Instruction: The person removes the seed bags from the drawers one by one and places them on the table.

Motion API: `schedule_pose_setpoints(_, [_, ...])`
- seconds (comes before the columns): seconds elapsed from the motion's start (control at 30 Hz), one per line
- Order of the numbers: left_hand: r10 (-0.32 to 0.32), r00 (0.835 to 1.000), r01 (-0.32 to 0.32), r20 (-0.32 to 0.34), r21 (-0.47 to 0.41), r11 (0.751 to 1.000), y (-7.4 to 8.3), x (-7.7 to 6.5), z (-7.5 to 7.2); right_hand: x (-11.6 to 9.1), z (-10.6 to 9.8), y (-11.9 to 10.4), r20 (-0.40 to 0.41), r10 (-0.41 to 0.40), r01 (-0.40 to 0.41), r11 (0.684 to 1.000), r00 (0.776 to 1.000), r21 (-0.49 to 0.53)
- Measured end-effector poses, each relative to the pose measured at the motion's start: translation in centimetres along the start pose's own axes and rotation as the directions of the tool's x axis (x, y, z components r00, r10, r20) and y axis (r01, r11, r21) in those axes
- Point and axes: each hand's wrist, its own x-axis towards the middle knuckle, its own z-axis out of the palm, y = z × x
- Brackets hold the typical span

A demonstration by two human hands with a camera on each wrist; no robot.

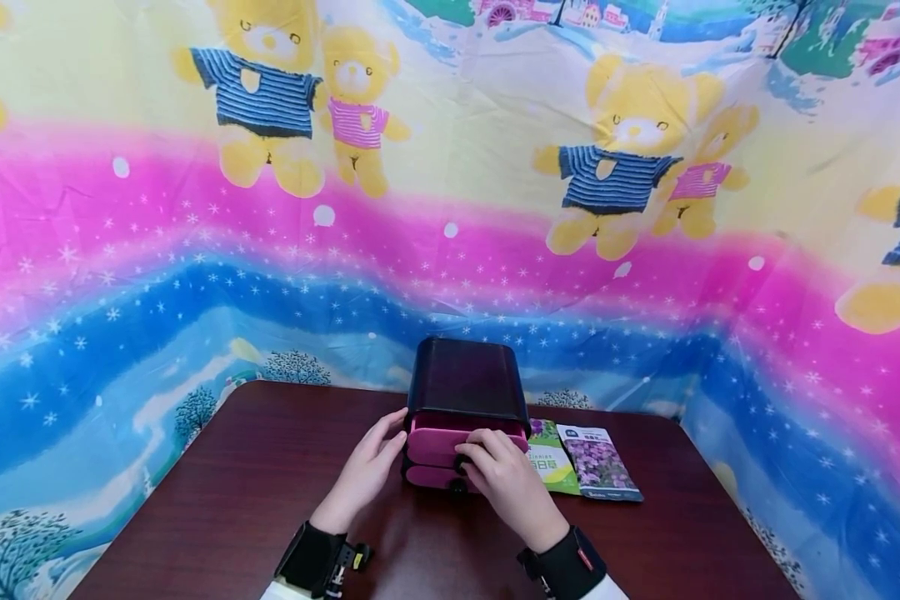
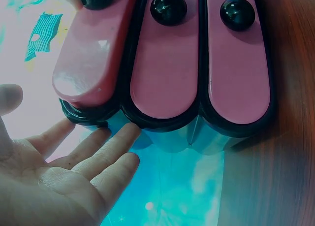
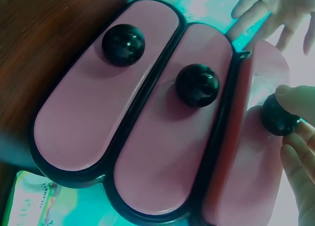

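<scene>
A small black cabinet (image 1: pixel 465 379) with three pink-fronted drawers stands on the table. Its top drawer (image 3: pixel 266 152) is pulled slightly out from the frame. The thumb and fingers of my right hand (image 1: pixel 513 483) pinch that drawer's round black knob (image 3: pixel 280 116). On the cabinet's left side, my left hand (image 1: pixel 363 471) rests its fairly straight fingertips near the front edge. In the left wrist view the middle drawer (image 2: pixel 165 73) and bottom drawer (image 2: pixel 239 73) sit flush in their frames. What the top drawer holds inside cannot be seen.
To the right of the cabinet lie a green and yellow packet (image 1: pixel 558 471), partly hidden, and a packet with purple flowers (image 1: pixel 598 462). The dark wooden table (image 1: pixel 232 492) backs onto a hanging bear-patterned cloth (image 1: pixel 450 167).
</scene>
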Motion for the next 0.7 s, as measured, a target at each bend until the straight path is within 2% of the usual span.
schedule_pose_setpoints(0.23, [0.021, 1.000, -0.021, 0.001, 0.008, 1.000, -0.2, -0.1, 0.0, 0.3, 1.0, 0.7, -0.035, 0.012, -0.012, 1.000, 0.999, -0.006])
schedule_pose_setpoints(0.4, [0.004, 1.000, -0.004, -0.009, -0.005, 1.000, -0.3, 0.0, 0.1, 0.5, 1.5, 1.1, -0.046, 0.028, -0.028, 1.000, 0.999, -0.001])
schedule_pose_setpoints(0.7, [0.010, 1.000, -0.010, -0.014, -0.017, 1.000, -0.1, -0.1, 0.1, 0.4, 2.1, 1.3, -0.068, 0.040, -0.039, 0.999, 0.997, 0.010])
